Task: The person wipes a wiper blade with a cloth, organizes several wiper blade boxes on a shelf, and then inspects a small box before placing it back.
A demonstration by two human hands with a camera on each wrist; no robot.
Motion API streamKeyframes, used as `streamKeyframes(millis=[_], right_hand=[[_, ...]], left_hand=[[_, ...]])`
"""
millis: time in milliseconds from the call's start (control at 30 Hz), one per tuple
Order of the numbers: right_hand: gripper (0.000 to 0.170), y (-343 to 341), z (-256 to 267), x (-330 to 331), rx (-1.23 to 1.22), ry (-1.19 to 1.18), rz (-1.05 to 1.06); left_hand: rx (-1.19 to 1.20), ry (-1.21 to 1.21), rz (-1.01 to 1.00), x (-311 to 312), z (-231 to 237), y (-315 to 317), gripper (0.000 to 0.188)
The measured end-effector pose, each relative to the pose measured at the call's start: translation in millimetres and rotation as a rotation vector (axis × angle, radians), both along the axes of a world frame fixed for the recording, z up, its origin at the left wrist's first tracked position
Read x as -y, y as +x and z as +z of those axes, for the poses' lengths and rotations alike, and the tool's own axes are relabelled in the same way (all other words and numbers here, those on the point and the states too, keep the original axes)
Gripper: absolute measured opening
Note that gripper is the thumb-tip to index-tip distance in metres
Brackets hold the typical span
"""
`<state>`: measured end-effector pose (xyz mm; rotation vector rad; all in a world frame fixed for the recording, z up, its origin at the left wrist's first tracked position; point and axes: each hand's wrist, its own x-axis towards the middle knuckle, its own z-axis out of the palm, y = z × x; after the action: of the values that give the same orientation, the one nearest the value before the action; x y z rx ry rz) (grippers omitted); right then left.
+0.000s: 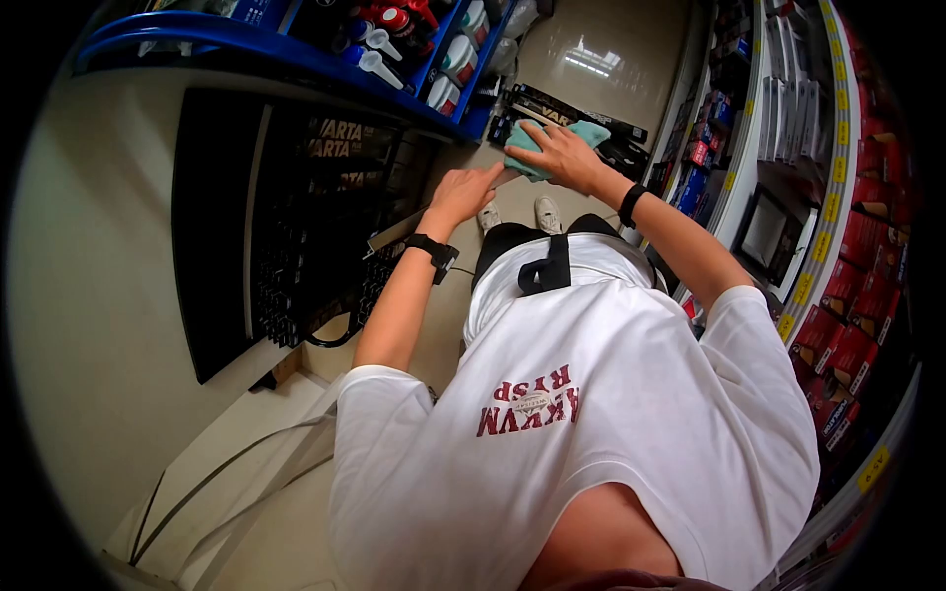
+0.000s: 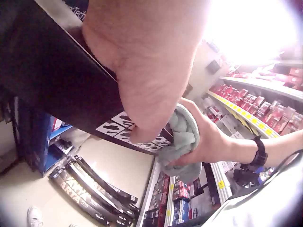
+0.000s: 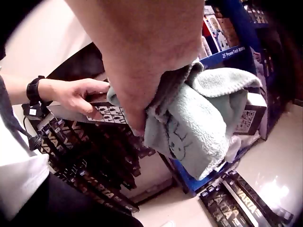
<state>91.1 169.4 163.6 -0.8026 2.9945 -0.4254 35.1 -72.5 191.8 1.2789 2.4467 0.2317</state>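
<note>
My left hand (image 1: 463, 194) grips a long, narrow dark box (image 2: 57, 75) with small white printed panels near one end, like a wiper blade box. Thumb and fingers lie on either side of it in the right wrist view. My right hand (image 1: 567, 161) holds a pale green cloth (image 3: 199, 127) at the end of this box, with the fingers bunched around the fabric. Part of the box end is hidden under the cloth. A stitched or printed figure shows on the cloth in the right wrist view.
Several dark VARTA boxes (image 1: 552, 108) lie on the floor ahead. More VARTA packages (image 1: 340, 148) hang on a dark rack at left. A blue shelf (image 1: 266, 44) with bottles stands ahead left. Shelving with red packages (image 1: 867, 256) runs along the right.
</note>
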Motion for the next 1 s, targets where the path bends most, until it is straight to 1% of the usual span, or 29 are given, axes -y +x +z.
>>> streamKeyframes(millis=[100, 233, 267, 333, 367, 433, 500, 633, 700, 733, 833, 900, 967, 1000], right_hand=[[0.096, 3.3, -0.2, -6.3, -0.023, -0.059, 0.032], [0.096, 7.0, 1.2, -13.7, -0.032, -0.067, 0.065], [0.094, 8.1, 2.8, -16.0, -0.042, -0.054, 0.065], [0.092, 10.9, 3.9, -22.0, -0.049, -0.043, 0.065], [0.092, 13.0, 2.7, -27.8, -0.042, -0.054, 0.06], [0.092, 17.7, -1.3, -39.3, -0.035, -0.064, 0.055], [0.093, 21.6, -4.2, -48.9, -0.01, -0.025, 0.001], [0.094, 27.0, -2.5, -63.0, -0.022, -0.051, -0.009], [0.094, 27.0, -0.2, -69.4, 0.073, -0.054, -0.123], [0.094, 27.0, 0.3, -71.0, 0.073, -0.054, -0.121], [0.101, 25.8, 3.1, -73.5, 0.176, -0.325, -0.277], [0.103, 22.3, 8.0, -71.7, 0.208, -0.367, -0.278], [0.1, 18.1, 11.4, -69.8, 0.275, -0.539, -0.267], [0.1, 17.0, 4.5, -69.6, 0.28, -0.539, -0.254]], left_hand=[[-0.002, 0.009, -0.026, 2.6, 6.5, 0.4, 0.035], [0.009, 0.054, -0.027, 7.6, 9.7, 4.6, 0.035], [0.006, 0.056, -0.03, 8.8, 10.4, 4.2, 0.035], [0.052, -0.023, -0.023, 13.4, 12.0, 5.4, 0.041], [0.052, -0.023, -0.025, 17.4, 12.6, 5.8, 0.041], [0.041, 0.032, -0.038, 25.3, 13.8, 7.3, 0.04], [0.053, 0.026, -0.036, 29.6, 14.7, 9.6, 0.039], [0.06, 0.01, -0.016, 33.1, 16.5, 12.9, 0.037], [0.048, 0.035, -0.006, 40.1, 15.9, 12.6, 0.037], [0.038, 0.059, 0.002, 44.0, 15.6, 13.1, 0.037], [0.026, 0.012, 0.036, 50.2, 16.4, 18.3, 0.038], [0.019, 0.01, 0.049, 55.1, 13.8, 22.6, 0.039], [0.012, 0.007, 0.069, 60.5, 9.8, 28.6, 0.04], [0.013, -0.013, 0.084, 62.4, 8.2, 33.0, 0.041]])
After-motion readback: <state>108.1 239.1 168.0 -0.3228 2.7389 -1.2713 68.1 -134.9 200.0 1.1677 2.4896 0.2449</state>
